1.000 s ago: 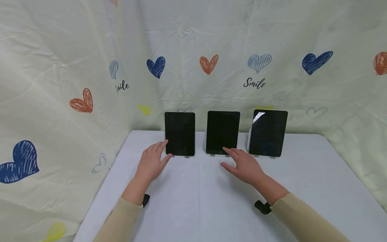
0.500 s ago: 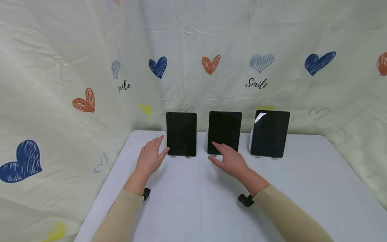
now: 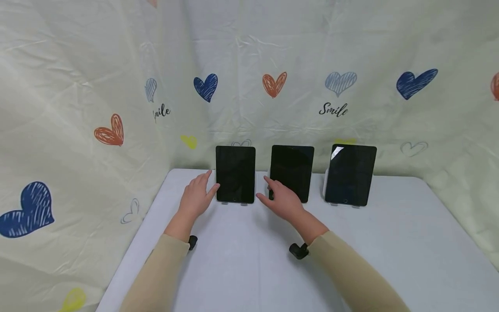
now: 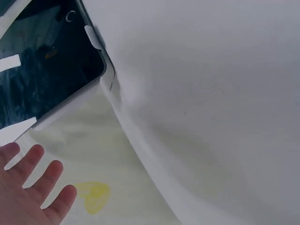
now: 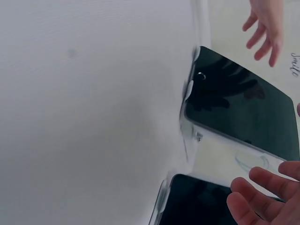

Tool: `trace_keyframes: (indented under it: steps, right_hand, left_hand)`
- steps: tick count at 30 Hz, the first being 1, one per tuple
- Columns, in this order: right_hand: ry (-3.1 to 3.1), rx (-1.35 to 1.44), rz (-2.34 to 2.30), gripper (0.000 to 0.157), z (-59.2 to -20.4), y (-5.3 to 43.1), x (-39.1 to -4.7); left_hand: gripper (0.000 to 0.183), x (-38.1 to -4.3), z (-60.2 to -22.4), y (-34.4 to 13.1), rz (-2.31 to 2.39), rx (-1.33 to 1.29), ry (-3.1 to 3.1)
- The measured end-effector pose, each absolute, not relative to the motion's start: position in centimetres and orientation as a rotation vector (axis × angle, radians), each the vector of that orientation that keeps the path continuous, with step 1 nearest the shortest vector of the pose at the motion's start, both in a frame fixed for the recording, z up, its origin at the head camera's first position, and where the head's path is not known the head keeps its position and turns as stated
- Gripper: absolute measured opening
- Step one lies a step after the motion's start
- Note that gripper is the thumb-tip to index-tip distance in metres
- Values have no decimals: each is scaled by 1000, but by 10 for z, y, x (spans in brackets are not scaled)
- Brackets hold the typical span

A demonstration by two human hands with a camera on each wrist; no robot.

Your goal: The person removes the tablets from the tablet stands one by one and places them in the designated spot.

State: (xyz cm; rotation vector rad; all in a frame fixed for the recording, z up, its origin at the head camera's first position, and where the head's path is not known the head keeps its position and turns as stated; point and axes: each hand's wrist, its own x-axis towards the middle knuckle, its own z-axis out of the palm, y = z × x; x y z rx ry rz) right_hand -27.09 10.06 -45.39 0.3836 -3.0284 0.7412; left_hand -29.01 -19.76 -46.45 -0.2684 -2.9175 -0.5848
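Three black-screened tablets stand in a row on stands at the back of the table: a left tablet, a middle tablet and a right tablet. My left hand is beside the left tablet's left edge, fingers spread and holding nothing. In the head view my right hand overlaps the middle tablet's lower left part, its fingertips pointing toward the gap between the left and middle tablets. It holds nothing either. The right wrist view shows the left tablet between both hands, with finger reflections on its screen.
A white cloth covers the table. Behind it hangs a pale curtain printed with hearts and "Smile". Clear stand feet jut out under the tablets. A black wrist device sits at my right sleeve.
My right hand has moved left, from in front of the middle tablet's lower right to its left edge. My left hand has shifted slightly up, away from the left tablet's lower edge. The tablets stay put.
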Motion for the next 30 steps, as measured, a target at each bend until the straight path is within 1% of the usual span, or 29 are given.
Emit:
trace_keyframes:
  steps: [13, 24, 30]
  right_hand:
    - [-3055, 258, 902, 75, -441, 74, -292]
    - [-3067, 209, 932, 73, -444, 60, -305]
    - [-3035, 193, 965, 69, -443, 56, -308]
  left_hand:
    - [73, -311, -464, -182, -693, -200, -2960]
    - [73, -317, -465, -175, -916, -110, -2949]
    - [72, -320, -462, -174, -971, -100, -2917]
